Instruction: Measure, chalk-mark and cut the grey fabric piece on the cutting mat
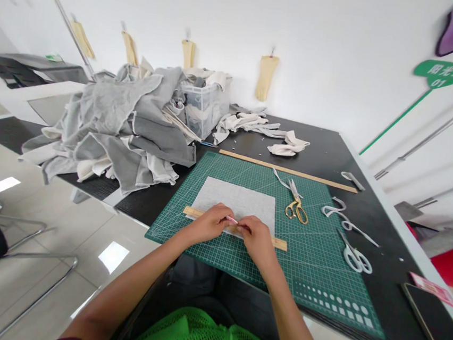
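Observation:
A light grey piece of cloth (238,197) lies flat on the green cutting mat (306,258). Across its near edge rests a short wooden ruler (194,212), sticking out past the cloth on both sides. Over the ruler, my left hand (211,223) and my right hand (259,239) meet with fingers closed. Between their fingertips is a thin pink-and-white pen-like stick (232,220), its ends partly hidden by the fingers. Gold-handled scissors (296,204) lie on the mat to the right of the cloth.
A large heap of grey cloth (111,121) lies at the left, beside a clear plastic bin (203,109). A long wooden ruler (290,171) crosses the mat's far edge. White-handled scissors (356,257), fabric strips (337,208) and a phone (436,324) are on the right.

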The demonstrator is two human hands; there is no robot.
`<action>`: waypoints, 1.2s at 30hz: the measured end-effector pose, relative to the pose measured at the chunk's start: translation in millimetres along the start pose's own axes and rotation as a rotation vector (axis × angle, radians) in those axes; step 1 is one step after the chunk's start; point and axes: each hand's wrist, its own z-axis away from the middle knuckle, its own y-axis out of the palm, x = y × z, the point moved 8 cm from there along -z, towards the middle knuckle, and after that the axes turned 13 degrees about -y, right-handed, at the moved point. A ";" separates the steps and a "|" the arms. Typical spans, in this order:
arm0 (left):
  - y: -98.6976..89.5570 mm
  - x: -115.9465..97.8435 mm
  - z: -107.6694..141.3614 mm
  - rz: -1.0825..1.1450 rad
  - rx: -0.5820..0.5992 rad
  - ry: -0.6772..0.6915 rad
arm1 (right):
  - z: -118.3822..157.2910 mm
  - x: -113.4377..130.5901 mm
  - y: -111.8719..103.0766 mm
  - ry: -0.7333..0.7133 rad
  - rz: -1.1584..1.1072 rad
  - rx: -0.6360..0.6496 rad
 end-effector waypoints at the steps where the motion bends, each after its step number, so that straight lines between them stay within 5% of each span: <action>1: -1.7 0.0 1.7 0.005 -0.027 0.015 | -0.8 -1.2 -0.1 0.005 0.012 0.004; 6: -5.6 -8.7 20.0 -0.175 -0.135 0.130 | -1.8 -4.6 -0.1 0.028 0.043 0.012; 12: 6.2 -20.4 39.7 -0.454 -0.078 0.227 | -1.6 -4.1 0.4 0.059 0.067 0.003; 36: 24.7 -26.5 36.6 -0.782 0.055 0.106 | -2.7 -1.1 5.9 0.044 0.141 0.039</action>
